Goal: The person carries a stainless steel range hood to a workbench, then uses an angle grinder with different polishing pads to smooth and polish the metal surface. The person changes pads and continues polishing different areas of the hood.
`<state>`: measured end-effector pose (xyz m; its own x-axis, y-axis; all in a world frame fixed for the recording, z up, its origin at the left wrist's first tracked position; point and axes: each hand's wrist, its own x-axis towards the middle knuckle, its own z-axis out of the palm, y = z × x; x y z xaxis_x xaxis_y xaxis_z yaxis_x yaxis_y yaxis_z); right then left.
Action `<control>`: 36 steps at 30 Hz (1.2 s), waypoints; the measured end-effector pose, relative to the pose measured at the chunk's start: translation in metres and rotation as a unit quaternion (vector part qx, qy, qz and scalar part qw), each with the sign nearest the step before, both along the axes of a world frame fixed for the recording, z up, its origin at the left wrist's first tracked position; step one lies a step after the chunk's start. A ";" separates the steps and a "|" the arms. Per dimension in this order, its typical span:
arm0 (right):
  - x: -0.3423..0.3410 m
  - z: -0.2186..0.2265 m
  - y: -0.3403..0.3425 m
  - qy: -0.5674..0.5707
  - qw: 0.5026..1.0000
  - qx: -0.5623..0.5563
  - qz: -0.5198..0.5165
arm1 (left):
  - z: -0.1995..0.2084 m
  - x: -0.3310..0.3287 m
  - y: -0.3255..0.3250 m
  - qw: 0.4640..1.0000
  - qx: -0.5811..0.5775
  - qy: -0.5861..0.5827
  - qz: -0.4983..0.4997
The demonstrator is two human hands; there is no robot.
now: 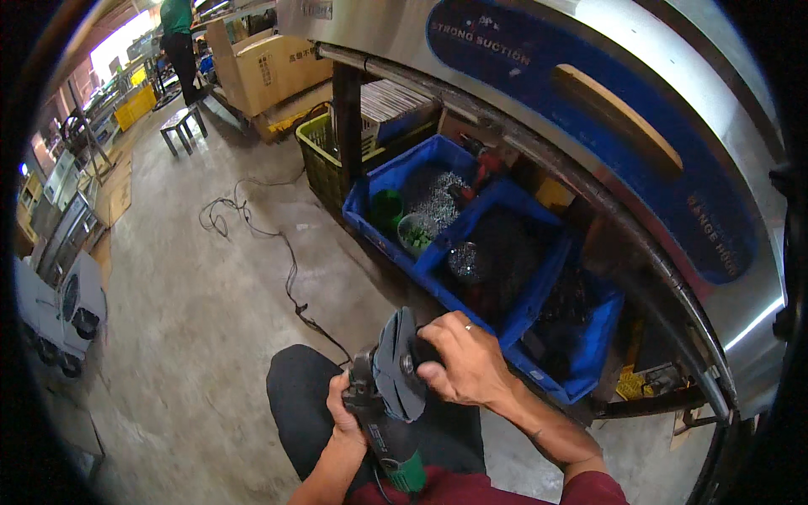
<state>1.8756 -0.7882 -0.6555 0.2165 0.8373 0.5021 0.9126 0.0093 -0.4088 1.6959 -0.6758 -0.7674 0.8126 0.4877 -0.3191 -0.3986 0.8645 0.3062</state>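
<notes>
An angle grinder point(385, 438), black with a green end, rests upright over my lap. My left hand point(342, 408) is wrapped round its body just below the head. Fixed to the head is a worn grey-blue sanding disc point(399, 370) with ragged, folded edges; its central nut faces right. Against that side of the disc is my right hand point(467, 360), fingers curled and thumb bent in. Something dark shows between its fingers and the disc, too shadowed to name. A power cord point(316, 324) runs across the floor toward the grinder.
Blue bins point(396, 259) under the bench hold small metal parts, green cups and a red tool. A yellow-green crate point(318, 156) with flat sheets stands beyond. A steel range hood point(724, 101) overhangs at right. Far off are a stool point(181, 126), cardboard box point(282, 71) and standing person point(177, 42).
</notes>
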 end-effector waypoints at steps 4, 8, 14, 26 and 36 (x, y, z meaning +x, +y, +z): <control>0.020 -0.012 0.012 -0.127 0.975 0.044 0.176 | 0.001 -0.006 -0.003 0.999 0.028 -0.008 -0.026; -0.022 -0.021 0.007 0.221 0.969 -0.098 -0.052 | 0.030 -0.003 0.003 0.980 0.172 -0.066 -0.070; 0.004 -0.009 0.012 0.020 0.994 0.110 -0.006 | 0.052 0.005 0.003 0.985 0.125 -0.081 -0.087; 0.000 -0.042 -0.004 0.144 0.988 -0.001 0.058 | 0.037 0.005 0.004 0.976 0.185 -0.059 -0.098; -0.008 -0.026 -0.005 0.286 0.950 -0.126 0.024 | 0.025 -0.008 0.003 0.970 0.209 -0.054 -0.110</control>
<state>1.8672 -0.7931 -0.6812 0.3518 0.9311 0.0967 0.5422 -0.1185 -0.8319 1.6880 -0.6724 -0.7427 0.9296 0.3665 -0.0376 -0.2676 0.7419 0.6148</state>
